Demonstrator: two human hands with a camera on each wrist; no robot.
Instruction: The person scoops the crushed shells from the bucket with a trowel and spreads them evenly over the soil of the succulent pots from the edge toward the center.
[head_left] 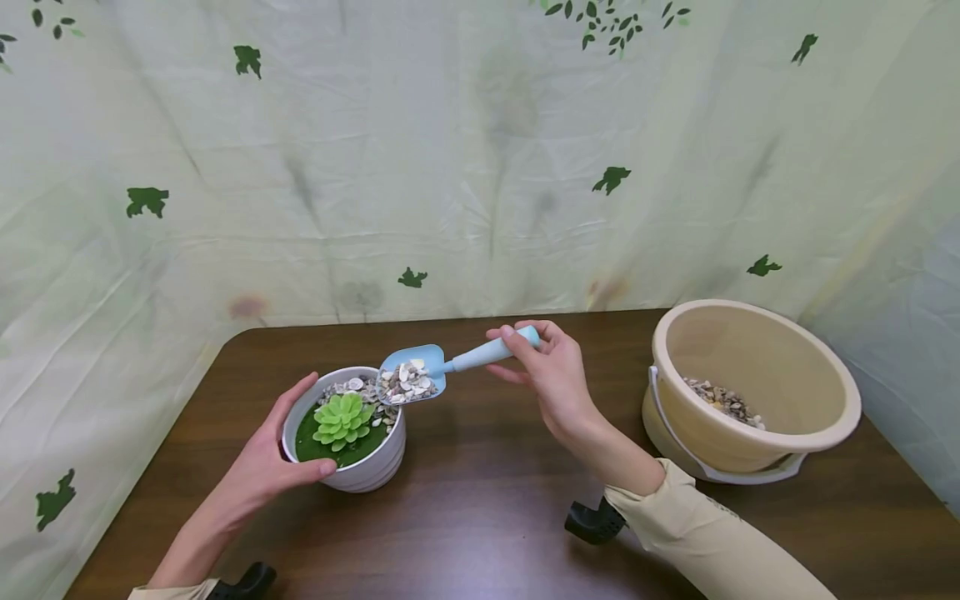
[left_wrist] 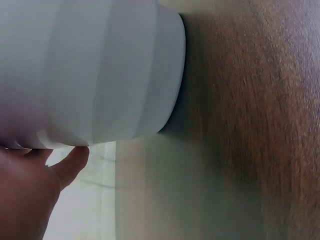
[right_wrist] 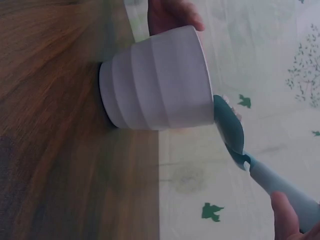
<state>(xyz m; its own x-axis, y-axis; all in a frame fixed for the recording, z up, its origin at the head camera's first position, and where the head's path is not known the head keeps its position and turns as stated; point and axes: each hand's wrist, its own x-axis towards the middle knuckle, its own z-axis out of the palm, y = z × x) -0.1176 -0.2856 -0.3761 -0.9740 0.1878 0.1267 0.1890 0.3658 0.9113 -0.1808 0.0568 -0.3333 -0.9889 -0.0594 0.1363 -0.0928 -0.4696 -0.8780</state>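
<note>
A white ribbed flowerpot (head_left: pixel 378 467) stands on the table, with a green succulent (head_left: pixel 343 421), green moss-like cover and small pebbles (head_left: pixel 352 386) in it. My left hand (head_left: pixel 273 454) holds the pot from its left side, thumb at the near rim and fingers on the far side. My right hand (head_left: pixel 551 375) grips the handle of a light blue hand trowel (head_left: pixel 491 352). Pebbles fill the trowel's blade, which sits over the pot's right rim. In the right wrist view the blade (right_wrist: pixel 230 127) meets the rim or lies very close to it.
A beige bucket (head_left: pixel 757 333) with a lowered white handle stands on the right, holding more pebbles (head_left: pixel 723 402). The brown wooden table (head_left: pixel 480 517) ends at a pale leaf-patterned curtain (head_left: pixel 450 167) behind. Black wrist devices (head_left: pixel 595 522) sit at both sleeves.
</note>
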